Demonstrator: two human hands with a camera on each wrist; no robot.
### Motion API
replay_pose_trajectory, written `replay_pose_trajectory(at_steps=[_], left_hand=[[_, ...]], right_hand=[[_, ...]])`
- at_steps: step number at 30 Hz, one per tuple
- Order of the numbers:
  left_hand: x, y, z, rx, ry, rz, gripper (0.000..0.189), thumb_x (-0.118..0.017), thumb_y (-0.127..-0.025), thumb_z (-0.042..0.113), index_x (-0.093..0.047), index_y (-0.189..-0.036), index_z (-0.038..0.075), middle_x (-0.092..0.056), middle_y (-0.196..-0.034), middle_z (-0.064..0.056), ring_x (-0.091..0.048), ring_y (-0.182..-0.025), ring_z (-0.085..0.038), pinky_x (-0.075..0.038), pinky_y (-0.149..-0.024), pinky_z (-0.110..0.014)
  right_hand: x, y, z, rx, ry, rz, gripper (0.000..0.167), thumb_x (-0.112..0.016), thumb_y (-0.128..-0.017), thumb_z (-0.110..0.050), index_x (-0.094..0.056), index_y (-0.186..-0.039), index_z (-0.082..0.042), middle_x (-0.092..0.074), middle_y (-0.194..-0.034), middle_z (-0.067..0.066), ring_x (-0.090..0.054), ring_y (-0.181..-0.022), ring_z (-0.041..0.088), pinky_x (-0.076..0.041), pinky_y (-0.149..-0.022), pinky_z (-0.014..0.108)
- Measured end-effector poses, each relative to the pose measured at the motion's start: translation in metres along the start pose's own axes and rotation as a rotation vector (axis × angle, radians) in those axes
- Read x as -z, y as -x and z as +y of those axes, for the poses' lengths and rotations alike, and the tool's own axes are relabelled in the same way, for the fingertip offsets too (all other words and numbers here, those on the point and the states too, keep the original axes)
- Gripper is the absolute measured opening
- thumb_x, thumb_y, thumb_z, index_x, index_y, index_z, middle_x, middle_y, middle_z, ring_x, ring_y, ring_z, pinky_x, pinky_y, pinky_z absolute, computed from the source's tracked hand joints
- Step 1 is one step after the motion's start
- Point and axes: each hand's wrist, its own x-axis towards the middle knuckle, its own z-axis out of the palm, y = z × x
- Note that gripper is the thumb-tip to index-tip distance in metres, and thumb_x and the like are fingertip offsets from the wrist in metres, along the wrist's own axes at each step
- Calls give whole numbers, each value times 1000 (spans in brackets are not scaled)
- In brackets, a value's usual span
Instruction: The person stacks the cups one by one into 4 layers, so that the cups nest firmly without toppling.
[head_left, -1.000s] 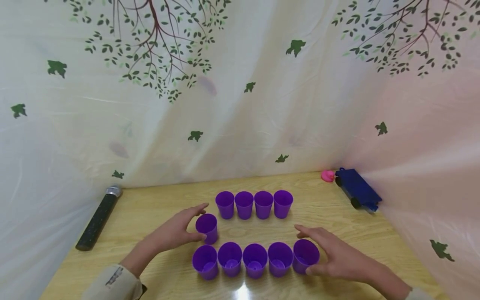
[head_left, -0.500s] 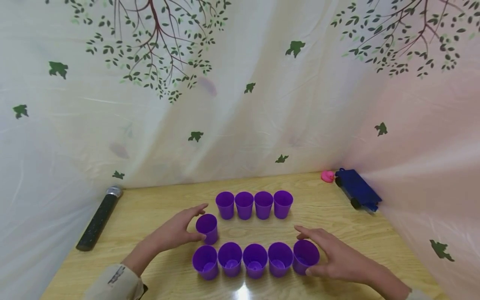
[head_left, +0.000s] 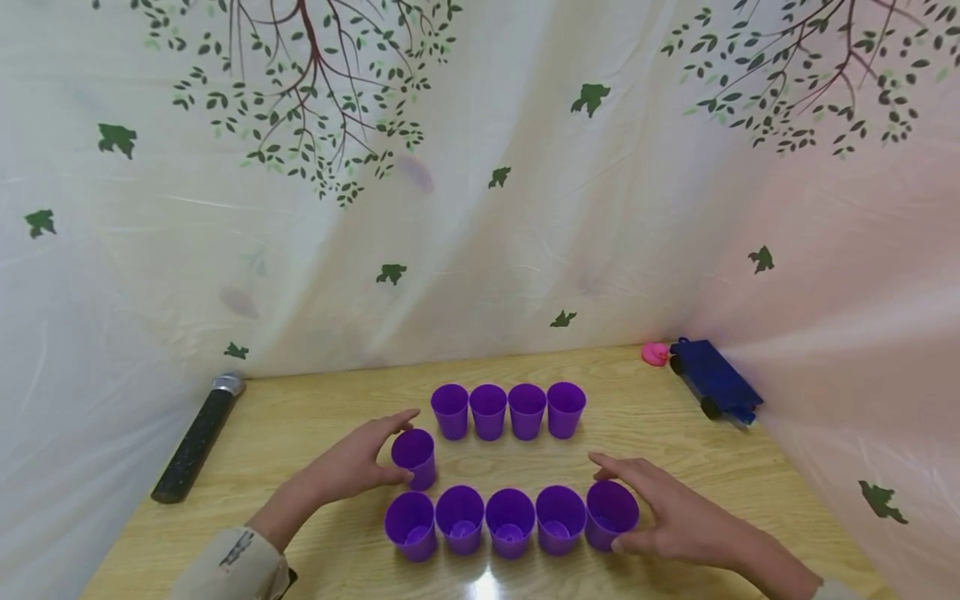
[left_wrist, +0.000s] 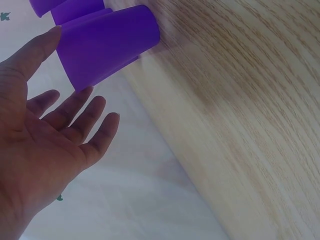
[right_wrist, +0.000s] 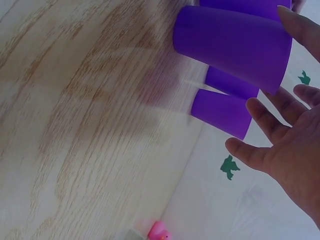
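Observation:
My left hand (head_left: 352,458) holds a purple cup (head_left: 422,468) lightly by its rim, thumb on the near side and fingers on the far side. That cup stands upright between two rows of purple cups. My right hand (head_left: 675,517) likewise spans the rim of the front row's rightmost purple cup (head_left: 611,515). In the left wrist view the thumb (left_wrist: 42,47) touches the cup (left_wrist: 107,45) and the other fingers are spread. In the right wrist view the thumb (right_wrist: 302,27) meets the rim of the cup (right_wrist: 232,45), with fingertips at its opposite edge.
Several purple cups (head_left: 510,521) make a front row; several more (head_left: 489,412) stand behind. A black microphone (head_left: 201,437) lies at left. A pink rubber duck (head_left: 655,354) and a blue toy cart (head_left: 716,383) sit at the back right. A leaf-printed curtain (head_left: 465,317) borders the wooden table (head_left: 337,392).

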Motion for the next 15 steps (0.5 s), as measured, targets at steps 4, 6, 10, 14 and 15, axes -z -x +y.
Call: replay_pose_trajectory(at_steps=[4,6,10,14,15], left_hand=[[-1,-1,-1,-1,-13,-1,85,-80,-85,30,-37,-154,5,-58,-141,-18,-55,-129,-38,-42,-110,-59],[-2,-1,-1,-4,-18,0,85,-80,-84,31,-37,-154,5,-58,-140,-18,-55,-129,-37,-42,-110,-58],[-3,-3,-1,-4,-22,-6,86,-80,-84,32,-37,-154,6,-59,-139,-18,-56,-129,-37,-42,-110,-58],[-3,-4,-2,0,-25,-14,86,-80,-84,33,-37,-154,7,-59,-139,-18,-55,-129,-37,-42,-110,-58],[-4,-4,-3,1,-26,-15,86,-80,-84,33,-36,-154,7,-59,-139,-18,-55,-129,-37,-42,-110,-58]], right_hand=[[-1,0,0,4,5,8,91,-78,-83,-48,-31,-157,-28,-60,-132,-11,-56,-123,18,-53,-99,45],[-1,0,0,6,6,9,91,-78,-83,-48,-31,-157,-27,-60,-131,-12,-56,-122,17,-52,-99,45],[-1,0,1,6,-2,3,91,-77,-84,-48,-30,-158,-25,-59,-130,-14,-56,-122,17,-52,-100,45],[-1,-1,1,5,-7,-4,91,-77,-84,-48,-30,-158,-25,-59,-129,-15,-56,-122,17,-52,-100,47],[-1,-1,1,5,-7,-4,91,-77,-84,-48,-30,-158,-25,-59,-129,-16,-56,-122,16,-52,-100,47]])
